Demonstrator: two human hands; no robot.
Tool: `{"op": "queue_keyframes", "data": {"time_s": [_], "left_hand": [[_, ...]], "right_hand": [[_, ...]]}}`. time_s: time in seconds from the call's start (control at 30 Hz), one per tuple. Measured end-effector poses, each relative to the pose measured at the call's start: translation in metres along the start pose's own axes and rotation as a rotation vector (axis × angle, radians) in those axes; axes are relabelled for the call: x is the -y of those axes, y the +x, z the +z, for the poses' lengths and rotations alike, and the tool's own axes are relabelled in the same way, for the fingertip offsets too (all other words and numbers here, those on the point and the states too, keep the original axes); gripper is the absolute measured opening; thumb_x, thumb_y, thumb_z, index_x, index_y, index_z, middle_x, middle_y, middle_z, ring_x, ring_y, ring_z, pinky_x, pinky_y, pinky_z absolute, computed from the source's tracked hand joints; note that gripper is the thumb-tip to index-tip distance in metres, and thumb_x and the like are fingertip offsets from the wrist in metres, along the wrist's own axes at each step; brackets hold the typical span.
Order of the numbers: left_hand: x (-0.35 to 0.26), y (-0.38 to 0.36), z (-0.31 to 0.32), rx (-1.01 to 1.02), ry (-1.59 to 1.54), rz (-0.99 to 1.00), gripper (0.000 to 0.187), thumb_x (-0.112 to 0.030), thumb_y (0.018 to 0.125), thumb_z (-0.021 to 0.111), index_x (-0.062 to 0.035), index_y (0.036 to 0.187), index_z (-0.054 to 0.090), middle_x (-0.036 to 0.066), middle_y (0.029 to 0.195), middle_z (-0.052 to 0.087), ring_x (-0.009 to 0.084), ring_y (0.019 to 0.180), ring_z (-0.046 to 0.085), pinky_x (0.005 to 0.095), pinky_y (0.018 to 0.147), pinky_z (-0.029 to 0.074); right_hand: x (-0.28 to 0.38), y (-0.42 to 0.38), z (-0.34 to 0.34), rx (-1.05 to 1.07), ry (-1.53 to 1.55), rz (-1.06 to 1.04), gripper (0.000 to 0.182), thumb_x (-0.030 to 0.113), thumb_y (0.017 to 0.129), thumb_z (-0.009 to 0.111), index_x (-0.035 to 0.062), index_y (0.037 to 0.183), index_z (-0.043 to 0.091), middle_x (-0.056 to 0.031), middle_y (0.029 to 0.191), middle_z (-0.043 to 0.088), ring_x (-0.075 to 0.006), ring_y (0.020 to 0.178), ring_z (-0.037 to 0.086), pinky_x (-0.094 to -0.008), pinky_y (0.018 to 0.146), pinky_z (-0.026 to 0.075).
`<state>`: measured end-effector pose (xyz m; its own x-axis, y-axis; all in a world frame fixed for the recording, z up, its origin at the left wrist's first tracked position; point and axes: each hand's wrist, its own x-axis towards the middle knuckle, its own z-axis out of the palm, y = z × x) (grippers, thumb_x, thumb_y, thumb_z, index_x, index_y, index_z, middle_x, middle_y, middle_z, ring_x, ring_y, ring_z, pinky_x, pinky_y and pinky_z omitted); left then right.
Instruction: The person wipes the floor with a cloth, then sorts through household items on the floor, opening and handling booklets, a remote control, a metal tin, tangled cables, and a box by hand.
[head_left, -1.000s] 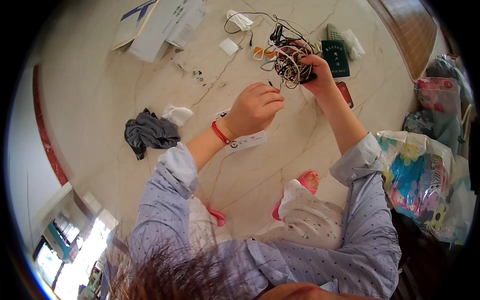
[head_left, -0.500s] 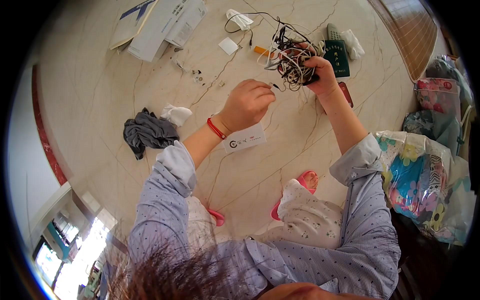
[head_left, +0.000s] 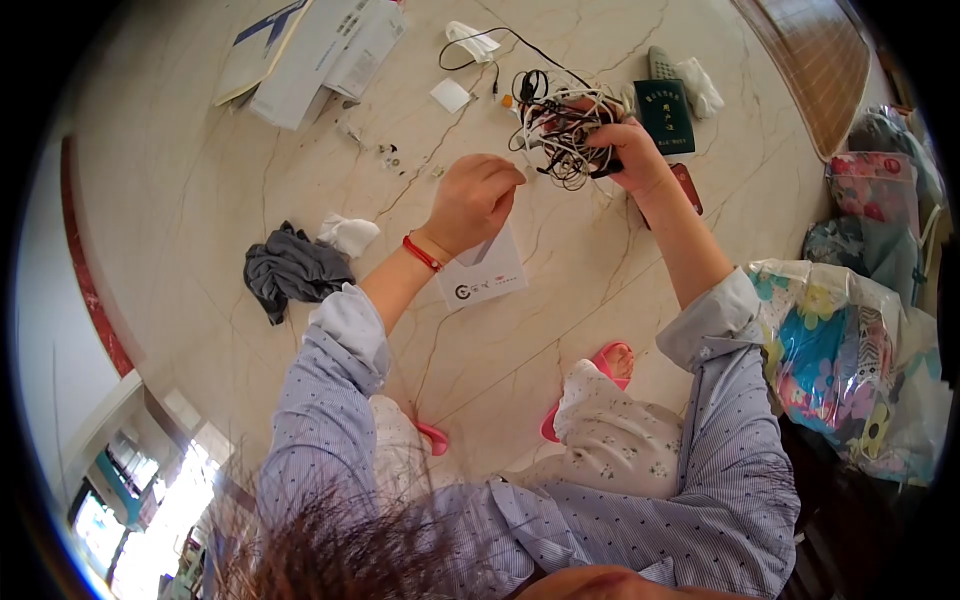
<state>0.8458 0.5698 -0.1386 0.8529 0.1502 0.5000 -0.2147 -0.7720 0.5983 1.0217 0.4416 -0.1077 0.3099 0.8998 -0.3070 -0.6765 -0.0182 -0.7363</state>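
Note:
My right hand (head_left: 632,158) grips a tangled bundle of black and white cables (head_left: 570,135) above the floor. One black cable (head_left: 520,40) trails from the bundle toward the upper left. My left hand (head_left: 472,203), with a red cord bracelet (head_left: 421,254) at the wrist, is to the left of the bundle. Its fingers are pinched together, and whatever is between the fingertips is hidden or too small to tell. Below that hand lies a white printed box (head_left: 487,284), partly covered by it.
A dark green booklet (head_left: 664,115), a grey remote control (head_left: 661,63) and a red object (head_left: 687,188) lie right of the bundle. Grey cloth (head_left: 296,275) and white boxes (head_left: 320,60) are on the left. Filled plastic bags (head_left: 835,360) stand at right.
My left hand has drawn slightly left, away from the bundle. The black cable end near its fingertips no longer shows clearly. The bundle has turned and shifted a little left in my right hand.

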Motion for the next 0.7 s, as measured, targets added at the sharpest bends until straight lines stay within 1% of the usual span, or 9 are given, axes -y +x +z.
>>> {"op": "queue_keyframes", "data": {"time_s": [0.2, 0.27, 0.33, 0.37, 0.47, 0.53, 0.57, 0.63, 0.7], "left_hand": [[0.015, -0.007, 0.004, -0.046, -0.012, -0.050, 0.011, 0.002, 0.065, 0.056, -0.0058, 0.073, 0.056, 0.006, 0.072, 0.056, 0.0239, 0.070, 0.053, 0.0337, 0.063, 0.043], [0.021, -0.011, 0.006, -0.068, -0.014, -0.061, 0.010, 0.001, 0.065, 0.055, -0.0059, 0.073, 0.056, 0.006, 0.071, 0.056, 0.0240, 0.069, 0.053, 0.0340, 0.062, 0.043], [0.026, -0.013, 0.006, -0.069, -0.005, -0.120, 0.010, 0.000, 0.066, 0.056, -0.0056, 0.074, 0.056, 0.006, 0.070, 0.055, 0.0245, 0.068, 0.053, 0.0341, 0.060, 0.042], [0.029, -0.015, 0.006, -0.070, -0.003, -0.124, 0.010, 0.000, 0.066, 0.056, -0.0056, 0.074, 0.056, 0.006, 0.070, 0.055, 0.0245, 0.068, 0.053, 0.0341, 0.060, 0.042], [0.035, -0.018, 0.004, -0.075, -0.028, -0.193, 0.010, 0.000, 0.066, 0.055, -0.0053, 0.075, 0.055, 0.007, 0.070, 0.055, 0.0250, 0.067, 0.053, 0.0339, 0.059, 0.042], [0.038, -0.019, 0.001, -0.068, 0.017, -0.239, 0.013, 0.002, 0.067, 0.054, -0.0052, 0.078, 0.057, 0.008, 0.076, 0.057, 0.0247, 0.071, 0.055, 0.0315, 0.062, 0.044], [0.039, -0.020, 0.000, -0.068, 0.016, -0.240, 0.013, 0.002, 0.067, 0.054, -0.0052, 0.078, 0.057, 0.008, 0.076, 0.057, 0.0247, 0.071, 0.055, 0.0315, 0.062, 0.044], [0.042, -0.021, 0.000, -0.092, 0.037, -0.296, 0.014, 0.002, 0.068, 0.054, -0.0060, 0.080, 0.057, 0.008, 0.078, 0.058, 0.0245, 0.073, 0.056, 0.0307, 0.064, 0.045], [0.044, -0.020, -0.001, -0.098, 0.036, -0.314, 0.015, 0.002, 0.068, 0.054, -0.0063, 0.080, 0.057, 0.008, 0.079, 0.058, 0.0244, 0.074, 0.056, 0.0303, 0.066, 0.045]], "right_hand": [[0.006, -0.002, -0.009, -0.139, -0.143, 0.005, 0.040, -0.009, 0.060, 0.046, -0.0066, 0.099, 0.054, -0.0149, 0.097, 0.058, -0.0211, 0.087, 0.057, -0.0286, 0.078, 0.045], [0.019, -0.004, -0.013, -0.102, -0.153, -0.059, 0.038, -0.009, 0.060, 0.046, -0.0056, 0.096, 0.055, -0.0132, 0.093, 0.059, -0.0194, 0.083, 0.058, -0.0277, 0.074, 0.046], [0.036, -0.008, -0.015, -0.274, -0.248, -0.189, 0.036, -0.008, 0.061, 0.048, -0.0043, 0.096, 0.056, -0.0111, 0.087, 0.061, -0.0201, 0.077, 0.059, -0.0282, 0.070, 0.048], [0.046, -0.011, -0.018, -0.271, -0.248, -0.185, 0.036, -0.008, 0.061, 0.048, -0.0043, 0.096, 0.056, -0.0111, 0.087, 0.061, -0.0201, 0.077, 0.059, -0.0282, 0.070, 0.048], [0.071, -0.017, -0.019, -0.211, -0.232, -0.321, 0.033, -0.007, 0.063, 0.048, -0.0042, 0.095, 0.056, -0.0118, 0.087, 0.060, -0.0206, 0.078, 0.059, -0.0289, 0.070, 0.048], [0.081, -0.023, -0.013, -0.199, -0.238, -0.524, 0.033, -0.005, 0.065, 0.046, -0.0048, 0.096, 0.055, -0.0131, 0.088, 0.059, -0.0217, 0.080, 0.058, -0.0302, 0.071, 0.048], [0.085, -0.026, -0.016, -0.199, -0.238, -0.523, 0.033, -0.005, 0.065, 0.046, -0.0048, 0.096, 0.055, -0.0131, 0.088, 0.059, -0.0217, 0.080, 0.058, -0.0302, 0.071, 0.048], [0.093, -0.032, -0.019, 0.003, -0.176, -0.605, 0.040, -0.006, 0.067, 0.046, -0.0046, 0.107, 0.048, -0.0145, 0.103, 0.053, -0.0244, 0.096, 0.052, -0.0342, 0.078, 0.047], [0.099, -0.039, -0.010, 0.073, -0.182, -0.663, 0.039, -0.006, 0.067, 0.045, -0.0045, 0.106, 0.048, -0.0148, 0.103, 0.053, -0.0247, 0.094, 0.053, -0.0347, 0.079, 0.047]]}}
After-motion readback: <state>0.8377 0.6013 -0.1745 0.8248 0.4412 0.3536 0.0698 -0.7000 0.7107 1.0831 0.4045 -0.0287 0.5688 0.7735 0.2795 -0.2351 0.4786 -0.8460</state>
